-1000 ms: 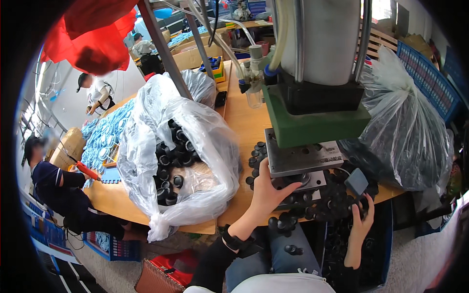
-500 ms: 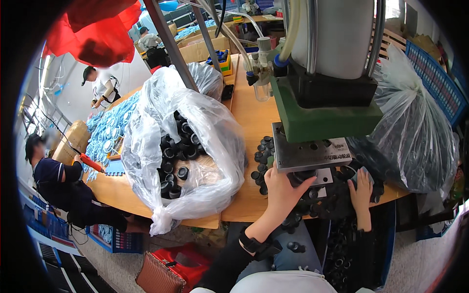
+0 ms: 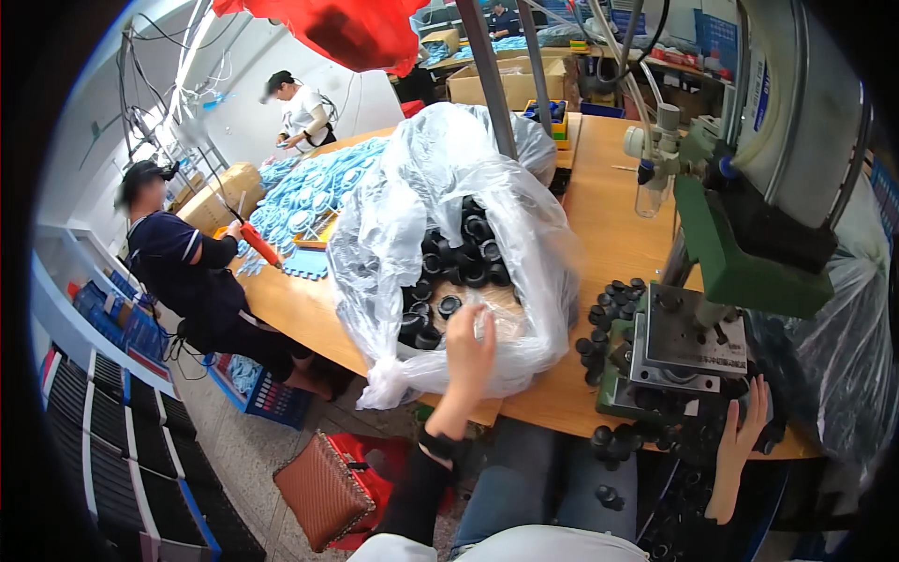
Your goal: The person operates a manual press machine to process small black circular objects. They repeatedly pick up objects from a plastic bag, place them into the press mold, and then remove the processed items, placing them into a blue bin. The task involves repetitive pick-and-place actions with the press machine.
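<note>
Left fingers (image 3: 460, 327) moved beside a black cap (image 3: 449, 306) facing up

Bare counter (image 3: 609, 215) gives passage at two o'clock from the bag (image 3: 548, 281); nearer four, loose caps (image 3: 592, 345) narrow the gap. The press (image 3: 754, 262) bars three o'clock, another bag (image 3: 838, 323) beyond it.
</note>
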`<state>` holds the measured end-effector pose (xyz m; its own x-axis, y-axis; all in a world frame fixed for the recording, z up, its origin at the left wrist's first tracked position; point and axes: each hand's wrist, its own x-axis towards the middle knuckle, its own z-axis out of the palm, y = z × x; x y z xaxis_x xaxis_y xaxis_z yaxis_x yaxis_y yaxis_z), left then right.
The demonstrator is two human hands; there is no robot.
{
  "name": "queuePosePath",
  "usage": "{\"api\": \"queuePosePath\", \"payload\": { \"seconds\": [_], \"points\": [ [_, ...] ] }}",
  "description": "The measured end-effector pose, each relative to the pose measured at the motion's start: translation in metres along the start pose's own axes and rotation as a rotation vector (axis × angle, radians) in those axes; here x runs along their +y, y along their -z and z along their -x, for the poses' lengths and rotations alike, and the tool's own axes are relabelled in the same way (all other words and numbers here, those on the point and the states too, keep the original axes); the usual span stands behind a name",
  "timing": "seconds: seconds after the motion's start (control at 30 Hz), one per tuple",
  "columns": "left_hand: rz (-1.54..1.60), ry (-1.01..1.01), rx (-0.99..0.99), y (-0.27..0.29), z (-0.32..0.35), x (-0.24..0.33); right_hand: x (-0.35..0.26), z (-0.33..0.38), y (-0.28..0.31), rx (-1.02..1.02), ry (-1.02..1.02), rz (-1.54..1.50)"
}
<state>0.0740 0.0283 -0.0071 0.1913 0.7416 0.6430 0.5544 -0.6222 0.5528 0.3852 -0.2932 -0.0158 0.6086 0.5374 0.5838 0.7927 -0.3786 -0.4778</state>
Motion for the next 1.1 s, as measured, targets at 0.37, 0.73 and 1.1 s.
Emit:
{"api": "queuePosePath", "payload": {
  "seconds": [0.37,0.73,1.1],
  "points": [
    [-0.437,0.080,-0.349,0.007,-0.060,-0.100,-0.123,-0.055,-0.042,-0.051,-0.199,-0.965],
    [1.303,0.409,-0.505,-0.019,0.031,0.153,-0.104,-0.025,-0.029,0.133,-0.276,-0.726],
    [1.004,0.076,-0.373,-0.063,0.054,0.187,0.006,-0.002,0.021,0.338,-0.514,-0.560]
  ]
}}
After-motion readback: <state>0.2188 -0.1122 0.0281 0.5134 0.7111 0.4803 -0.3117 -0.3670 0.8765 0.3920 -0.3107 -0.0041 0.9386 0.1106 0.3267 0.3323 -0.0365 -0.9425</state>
